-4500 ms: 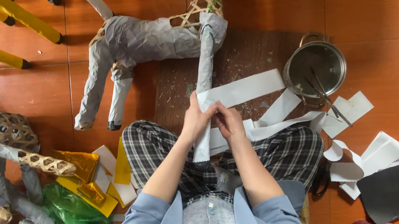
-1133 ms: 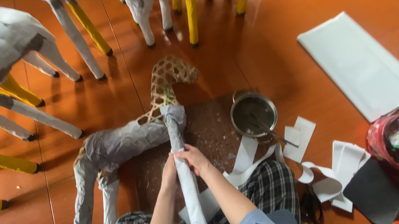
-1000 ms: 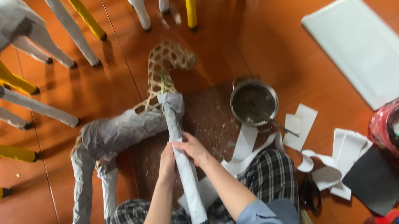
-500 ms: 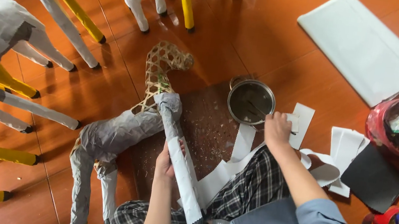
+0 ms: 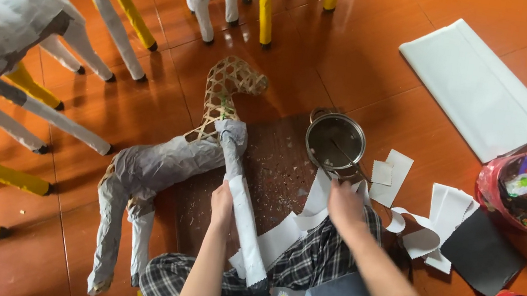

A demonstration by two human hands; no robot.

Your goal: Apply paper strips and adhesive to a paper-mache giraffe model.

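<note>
A woven-cane animal figure (image 5: 163,160), partly covered in grey paper, lies on the floor in front of me, its bare lattice head (image 5: 228,82) pointing away. My left hand (image 5: 223,199) presses a long white paper strip (image 5: 249,230) against the figure's front leg. My right hand (image 5: 345,204) reaches over loose white strips (image 5: 310,208) just below a small metal pot (image 5: 335,141); whether it grips anything I cannot tell. A dark brown mat (image 5: 274,171) lies under the work.
Finished paper-covered animal figures (image 5: 0,32) on yellow legs (image 5: 124,6) stand at left and top. A white paper stack (image 5: 477,87) lies top right. Cut white pieces (image 5: 440,211), a black sheet (image 5: 483,250) and red bowls (image 5: 525,189) of scraps sit right.
My right hand has left the strip on the leg and moved right, toward the pot and the loose strips. My left hand keeps pressing the strip.
</note>
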